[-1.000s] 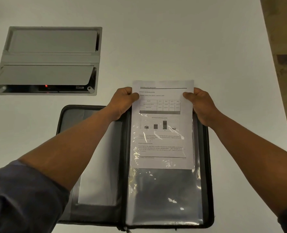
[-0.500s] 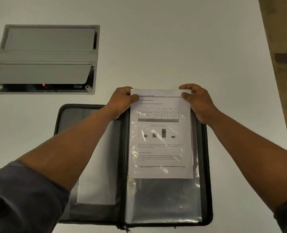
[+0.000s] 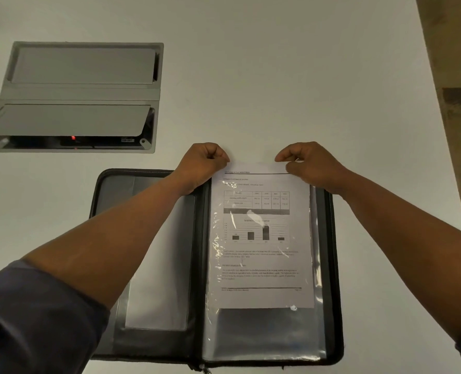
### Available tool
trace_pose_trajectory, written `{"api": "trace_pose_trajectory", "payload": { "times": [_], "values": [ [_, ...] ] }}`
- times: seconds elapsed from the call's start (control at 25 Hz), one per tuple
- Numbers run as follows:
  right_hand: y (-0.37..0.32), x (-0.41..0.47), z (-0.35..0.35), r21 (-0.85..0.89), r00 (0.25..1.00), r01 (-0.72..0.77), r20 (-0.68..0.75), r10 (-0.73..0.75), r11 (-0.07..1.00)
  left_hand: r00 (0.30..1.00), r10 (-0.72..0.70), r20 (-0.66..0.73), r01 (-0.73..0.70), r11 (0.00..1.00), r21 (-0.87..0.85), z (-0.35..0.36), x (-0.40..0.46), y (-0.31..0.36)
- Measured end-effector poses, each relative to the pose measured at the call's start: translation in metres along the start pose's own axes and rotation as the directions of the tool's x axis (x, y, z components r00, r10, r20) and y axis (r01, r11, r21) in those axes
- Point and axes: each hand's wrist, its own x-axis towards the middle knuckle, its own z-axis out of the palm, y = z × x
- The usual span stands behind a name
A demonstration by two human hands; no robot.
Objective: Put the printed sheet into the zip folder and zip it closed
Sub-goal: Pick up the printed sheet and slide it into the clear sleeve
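Left hand (image 3: pixel 202 164) pinches the top left corner of the printed sheet (image 3: pixel 263 238), fingers curled closed on the paper at the far edge of the zip folder (image 3: pixel 148 265). To its far left, a grey cable hatch (image 3: pixel 81 93) is set into the white counter (image 3: pixel 278 63) with one flap tilted up and a small red light inside; it is well apart from the work. The folder lies open flat, an inner pocket on its left half and a clear plastic sleeve (image 3: pixel 264 336) on its right half. The sheet sits inside that sleeve, most of the way down, with its top strip above the folder's edge and a band of empty sleeve below it. Right hand (image 3: pixel 309 164) grips the top right corner in the same closed pinch.

Insertion looks nearly done. The next move likely calls for an even push on both corners so the sheet seats without skewing, then letting go, folding the halves together and finding the zip pull (image 3: pixel 205 369) at the near edge.
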Motion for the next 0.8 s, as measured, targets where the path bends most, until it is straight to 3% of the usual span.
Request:
{"api": "trace_pose_trajectory", "payload": {
  "times": [0.08,0.12,0.24,0.32,0.56,0.8],
  "values": [
    [-0.004,0.002,0.001,-0.130,0.997,0.036,0.071,-0.027,0.991,0.999,0.020,0.046,-0.024,0.995,0.095,-0.002,-0.005,0.002],
    [-0.007,0.003,0.000,-0.163,0.995,0.045,0.097,-0.030,0.986,0.996,0.051,0.069,-0.065,0.972,0.224,-0.003,-0.008,0.002],
    [-0.012,0.006,-0.005,-0.192,0.987,0.066,0.154,-0.037,0.979,0.955,0.243,0.168,-0.292,0.690,0.662,0.000,-0.020,0.003],
    [-0.014,0.008,-0.008,-0.176,0.979,0.072,0.199,-0.036,0.982,0.918,0.295,0.266,-0.394,0.597,0.698,0.005,-0.022,0.008],
    [-0.016,0.007,-0.009,-0.193,0.938,0.064,0.347,0.007,0.979,0.938,0.126,0.322,-0.321,0.662,0.677,0.022,-0.016,0.017],
    [-0.028,-0.004,-0.006,-0.218,0.935,0.073,0.355,0.010,0.973,0.909,0.191,0.370,-0.378,0.752,0.541,0.020,-0.027,0.022]
  ]
}}
